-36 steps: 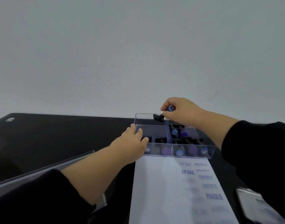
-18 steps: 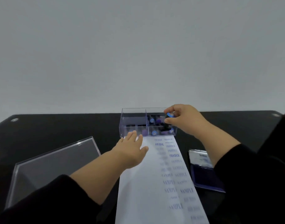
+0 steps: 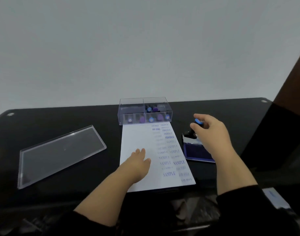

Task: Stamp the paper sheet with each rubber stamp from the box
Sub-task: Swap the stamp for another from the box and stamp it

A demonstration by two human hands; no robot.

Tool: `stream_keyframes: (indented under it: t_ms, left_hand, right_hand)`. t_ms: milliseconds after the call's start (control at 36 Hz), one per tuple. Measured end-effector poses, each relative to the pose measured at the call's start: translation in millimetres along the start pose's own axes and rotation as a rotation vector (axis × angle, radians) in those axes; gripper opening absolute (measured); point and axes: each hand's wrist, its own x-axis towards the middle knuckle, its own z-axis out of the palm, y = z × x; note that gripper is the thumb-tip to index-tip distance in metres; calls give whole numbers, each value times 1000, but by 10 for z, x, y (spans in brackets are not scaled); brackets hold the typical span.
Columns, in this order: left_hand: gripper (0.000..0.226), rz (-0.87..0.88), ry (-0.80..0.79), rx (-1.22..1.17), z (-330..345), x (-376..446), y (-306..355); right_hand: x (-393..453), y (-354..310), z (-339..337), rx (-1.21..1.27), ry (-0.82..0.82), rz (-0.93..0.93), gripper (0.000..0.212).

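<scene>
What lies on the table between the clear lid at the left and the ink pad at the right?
In the head view, the paper sheet lies between the clear lid and the ink pad, with the left hand resting on it.

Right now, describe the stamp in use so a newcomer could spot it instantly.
Start at the black table, then the white paper sheet at its middle. Just right of the sheet lies a blue ink pad; the stamp stands at the pad's far end, pinched by the right hand. Unlike the other stamps, which sit inside the clear box, this black one with a blue cap is out and held.
</scene>
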Motion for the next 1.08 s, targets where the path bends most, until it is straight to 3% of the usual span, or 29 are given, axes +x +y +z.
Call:
stream_keyframes:
  t_ms: [250,444,1083]
  left_hand:
    - [53,16,249,-39,238,77,-146]
    - [51,8,383,82,294,157,-187]
    - [54,5,296,161,360,260,-252]
  right_hand:
    - [-4,388,0,-175,31,38,41]
    - [13,626,46,-250,0,50,40]
    - [45,822,234,-461,4,47,35]
